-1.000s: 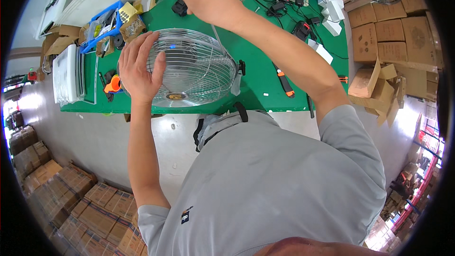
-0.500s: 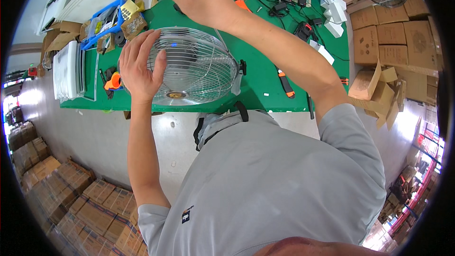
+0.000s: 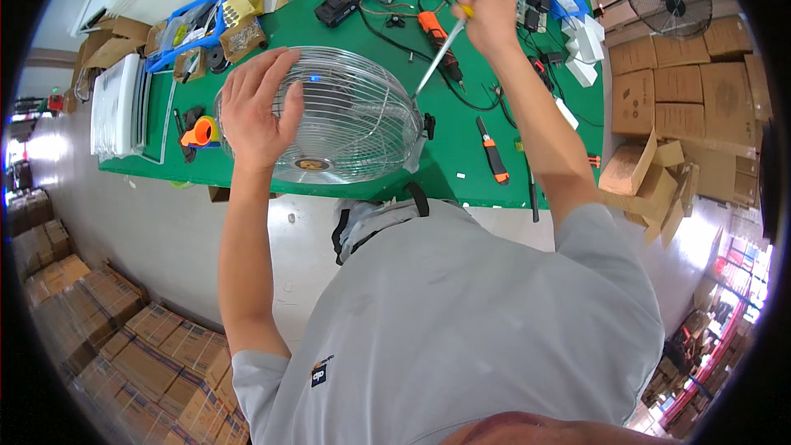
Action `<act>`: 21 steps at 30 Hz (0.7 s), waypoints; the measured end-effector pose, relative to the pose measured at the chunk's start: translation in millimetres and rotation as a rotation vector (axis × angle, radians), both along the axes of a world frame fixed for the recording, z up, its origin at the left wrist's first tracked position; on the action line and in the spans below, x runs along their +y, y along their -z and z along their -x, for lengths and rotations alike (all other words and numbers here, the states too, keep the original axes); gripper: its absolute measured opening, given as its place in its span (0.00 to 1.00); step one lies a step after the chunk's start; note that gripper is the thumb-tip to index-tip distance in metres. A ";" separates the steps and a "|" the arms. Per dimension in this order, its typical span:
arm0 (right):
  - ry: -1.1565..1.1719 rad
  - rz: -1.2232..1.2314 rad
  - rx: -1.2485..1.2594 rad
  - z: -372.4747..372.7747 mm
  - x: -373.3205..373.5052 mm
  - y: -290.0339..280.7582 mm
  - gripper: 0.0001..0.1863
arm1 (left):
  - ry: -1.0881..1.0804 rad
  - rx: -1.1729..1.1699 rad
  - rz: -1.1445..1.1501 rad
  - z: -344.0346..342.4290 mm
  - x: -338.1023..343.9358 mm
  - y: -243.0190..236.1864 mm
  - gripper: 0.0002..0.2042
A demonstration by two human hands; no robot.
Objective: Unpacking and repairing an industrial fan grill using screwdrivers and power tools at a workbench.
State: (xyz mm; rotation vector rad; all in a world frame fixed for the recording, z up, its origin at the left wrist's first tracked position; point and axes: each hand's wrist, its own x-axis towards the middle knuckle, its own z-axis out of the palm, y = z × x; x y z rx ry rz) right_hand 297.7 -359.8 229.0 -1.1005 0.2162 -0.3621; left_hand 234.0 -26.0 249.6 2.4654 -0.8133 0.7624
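A round fan with a silvery wire guard [image 3: 354, 136] lies on the green table near its front edge. My left hand [image 3: 259, 115] rests on the left side of the guard, fingers stretched over the wires and thumb apart. In my right hand [image 3: 488, 12], up and to the right of the fan, is a screwdriver [image 3: 445, 51] with a yellow handle. Its long shaft slants down to the left, and the tip is at the guard's right rim, by a black knob [image 3: 428, 126]. Whether the tip touches the rim I cannot tell.
An orange power screwdriver [image 3: 437, 33] with a cable lies behind the fan. To the right is an orange-and-black utility knife [image 3: 493, 156]. A blue bin [image 3: 185, 33] of parts and an orange tape ring [image 3: 200, 132] are on the left. Cartons [image 3: 680, 70] stand beyond the table's right end.
My right hand has swung from the back of the fan to the right, bringing the screwdriver's shaft to the guard's right rim. My left hand stays on the guard.
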 end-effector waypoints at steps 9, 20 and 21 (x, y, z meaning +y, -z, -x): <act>-0.397 1.155 -0.581 62.9 -15.2 17.2 0.28 | -0.022 -0.011 -0.011 1.4 3.6 3.8 0.15; -0.838 1.848 -0.580 85.9 4.2 19.2 0.24 | -0.022 -0.007 0.005 0.2 2.1 5.4 0.15; -0.820 1.874 -0.620 84.2 2.1 21.7 0.24 | -0.025 -0.008 0.000 0.7 2.0 5.5 0.15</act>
